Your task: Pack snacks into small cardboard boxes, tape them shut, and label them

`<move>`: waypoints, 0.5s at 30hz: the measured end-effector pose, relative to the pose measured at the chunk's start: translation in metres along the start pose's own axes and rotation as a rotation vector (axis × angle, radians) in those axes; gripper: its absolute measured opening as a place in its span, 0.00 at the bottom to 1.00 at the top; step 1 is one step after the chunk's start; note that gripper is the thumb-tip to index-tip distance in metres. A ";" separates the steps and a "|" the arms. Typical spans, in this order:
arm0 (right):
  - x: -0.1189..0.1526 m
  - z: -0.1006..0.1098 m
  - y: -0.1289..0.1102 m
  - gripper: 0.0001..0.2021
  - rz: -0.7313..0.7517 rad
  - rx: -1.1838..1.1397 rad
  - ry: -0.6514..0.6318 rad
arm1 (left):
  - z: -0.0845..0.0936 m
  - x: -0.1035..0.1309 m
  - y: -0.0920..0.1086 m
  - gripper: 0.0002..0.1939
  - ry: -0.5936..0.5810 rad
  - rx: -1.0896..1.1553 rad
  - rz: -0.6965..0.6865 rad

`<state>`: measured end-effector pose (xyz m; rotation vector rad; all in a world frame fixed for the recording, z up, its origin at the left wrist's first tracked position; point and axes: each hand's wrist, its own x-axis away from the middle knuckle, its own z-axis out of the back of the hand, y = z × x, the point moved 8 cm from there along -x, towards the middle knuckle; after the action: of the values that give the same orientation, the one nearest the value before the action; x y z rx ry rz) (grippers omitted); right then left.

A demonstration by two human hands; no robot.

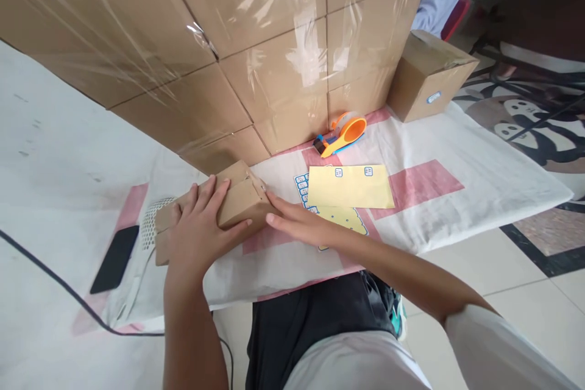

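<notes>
"Where's the cardboard box (242, 201)?"
"Under the spread left hand (198, 228); the right hand (295, 218) touches its end, fingers slightly parted."
"Open room?"
"Bare, wrinkled cloth (491, 161), far right of both hands, to its edge."

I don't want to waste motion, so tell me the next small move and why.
Probably press down the rough-looking top edge at the right end of the small carton: your right hand's fingertips are at that end, while your left hand lies spread across the top.
</notes>
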<state>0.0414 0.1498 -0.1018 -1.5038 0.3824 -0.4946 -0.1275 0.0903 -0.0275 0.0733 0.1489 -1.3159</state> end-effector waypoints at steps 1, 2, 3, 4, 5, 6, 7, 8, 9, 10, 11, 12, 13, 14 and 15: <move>0.012 -0.002 0.002 0.44 -0.027 -0.017 0.019 | 0.000 0.000 0.000 0.46 0.003 -0.003 -0.005; 0.018 0.000 0.002 0.42 -0.023 -0.030 0.062 | 0.000 0.000 0.000 0.46 0.001 -0.006 -0.010; 0.019 0.004 0.001 0.41 0.010 -0.029 0.121 | 0.000 0.000 -0.001 0.46 -0.004 -0.009 -0.019; 0.014 0.007 0.000 0.43 0.054 -0.005 0.170 | -0.001 0.000 -0.002 0.46 -0.012 -0.011 -0.032; 0.004 0.009 0.000 0.49 0.094 0.038 0.191 | -0.002 0.000 -0.003 0.46 -0.015 -0.010 -0.046; -0.010 0.008 0.000 0.57 0.132 0.096 0.182 | -0.004 0.000 -0.004 0.45 -0.013 -0.009 -0.063; -0.025 0.004 0.003 0.67 0.139 0.154 0.116 | -0.005 0.000 -0.006 0.45 -0.005 -0.007 -0.083; -0.041 0.001 0.007 0.74 0.140 0.199 0.045 | -0.007 0.000 -0.007 0.45 0.011 -0.003 -0.103; -0.054 -0.001 0.007 0.77 0.173 0.233 -0.005 | -0.009 0.001 -0.009 0.44 0.033 0.003 -0.120; -0.063 -0.002 0.006 0.80 0.215 0.246 -0.036 | -0.010 0.002 -0.011 0.43 0.061 0.012 -0.136; -0.069 -0.001 0.003 0.81 0.254 0.252 -0.049 | -0.010 0.004 -0.013 0.43 0.091 0.025 -0.150; -0.072 -0.002 -0.002 0.82 0.287 0.257 -0.051 | -0.009 0.008 -0.014 0.42 0.114 0.042 -0.165; -0.071 -0.003 -0.007 0.84 0.306 0.264 -0.050 | -0.008 0.014 -0.014 0.41 0.133 0.065 -0.180; -0.067 -0.006 -0.012 0.84 0.316 0.279 -0.045 | -0.005 0.022 -0.013 0.40 0.148 0.093 -0.195; -0.059 -0.010 -0.018 0.84 0.323 0.303 -0.032 | -0.001 0.032 -0.011 0.40 0.161 0.124 -0.209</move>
<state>-0.0146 0.1730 -0.0876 -1.1290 0.4915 -0.2575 -0.1301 0.0570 -0.0335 0.2751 0.2161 -1.5272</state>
